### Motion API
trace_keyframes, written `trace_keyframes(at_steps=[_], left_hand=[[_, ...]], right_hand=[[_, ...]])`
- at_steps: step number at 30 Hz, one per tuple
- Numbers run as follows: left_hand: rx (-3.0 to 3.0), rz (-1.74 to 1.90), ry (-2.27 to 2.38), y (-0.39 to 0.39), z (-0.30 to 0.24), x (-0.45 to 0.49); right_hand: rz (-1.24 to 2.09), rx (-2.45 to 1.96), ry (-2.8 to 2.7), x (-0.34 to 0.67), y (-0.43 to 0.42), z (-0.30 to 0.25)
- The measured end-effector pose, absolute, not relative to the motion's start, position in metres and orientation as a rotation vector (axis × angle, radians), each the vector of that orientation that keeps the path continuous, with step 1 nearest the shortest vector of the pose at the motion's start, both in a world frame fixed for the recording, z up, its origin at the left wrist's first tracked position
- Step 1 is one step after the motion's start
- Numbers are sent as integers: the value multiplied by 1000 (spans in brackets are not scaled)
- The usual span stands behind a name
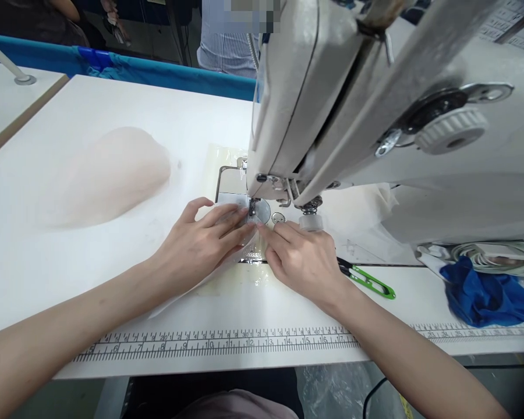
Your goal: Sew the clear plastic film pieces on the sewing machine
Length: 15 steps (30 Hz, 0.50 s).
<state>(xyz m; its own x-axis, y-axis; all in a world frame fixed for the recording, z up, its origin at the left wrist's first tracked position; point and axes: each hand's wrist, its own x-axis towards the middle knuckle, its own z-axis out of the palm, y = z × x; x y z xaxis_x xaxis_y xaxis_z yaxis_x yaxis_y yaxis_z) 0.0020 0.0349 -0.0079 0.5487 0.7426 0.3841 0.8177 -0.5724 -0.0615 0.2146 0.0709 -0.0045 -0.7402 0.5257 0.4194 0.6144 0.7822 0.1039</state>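
Note:
A white sewing machine (375, 105) fills the upper right, its presser foot (252, 209) down over the needle plate. A thin, pale piece of fabric (187, 291) lies under the foot and runs toward the table's front. My left hand (201, 241) lies flat on this fabric, fingers stretched toward the foot. My right hand (299, 256) sits just right of the foot, its fingers curled and pinching the fabric's edge beside the needle.
A heap of pale pink fabric (109, 174) lies at the left on the white table (70, 256). Green thread snips (369, 280) rest behind my right wrist. Blue cloth (484, 297) lies at the right. A printed ruler (222, 342) runs along the front edge. Another person stands behind the table.

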Motion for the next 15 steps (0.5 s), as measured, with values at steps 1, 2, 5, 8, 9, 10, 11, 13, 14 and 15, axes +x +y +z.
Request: trace_keyframes(at_steps=[1,2,5,8,9,10,11,13,14,15], left_hand=[[-2548,-455,-1307,35,-8,2],[-2543,-441,-1306,35,-8,2],[-2539,-427,-1302,36,-8,2],[-2536,-441,-1302,38,-10,1],[-2532,-446,-1303,38,-10,1],[-2533,-450,-1302,39,-10,1],[-2537,-465,-1296,38,-9,1],[-2565,-540,-1268,35,-4,1],[-2588,-598,-1259,32,0,2],[-2624,-647,-1266,28,5,3]], right_hand=[[-337,-866,-2602,214,71,-4],[-342,-864,-2600,214,71,-5],[-355,-867,-2605,214,72,-5],[-379,-874,-2604,214,73,-7],[-383,-875,-2602,214,73,-7],[-382,-880,-2599,214,74,-7],[-378,-886,-2594,214,75,-7],[-356,-887,-2588,213,76,-6],[-340,-875,-2593,212,77,-5],[-322,-857,-2605,212,78,-4]])
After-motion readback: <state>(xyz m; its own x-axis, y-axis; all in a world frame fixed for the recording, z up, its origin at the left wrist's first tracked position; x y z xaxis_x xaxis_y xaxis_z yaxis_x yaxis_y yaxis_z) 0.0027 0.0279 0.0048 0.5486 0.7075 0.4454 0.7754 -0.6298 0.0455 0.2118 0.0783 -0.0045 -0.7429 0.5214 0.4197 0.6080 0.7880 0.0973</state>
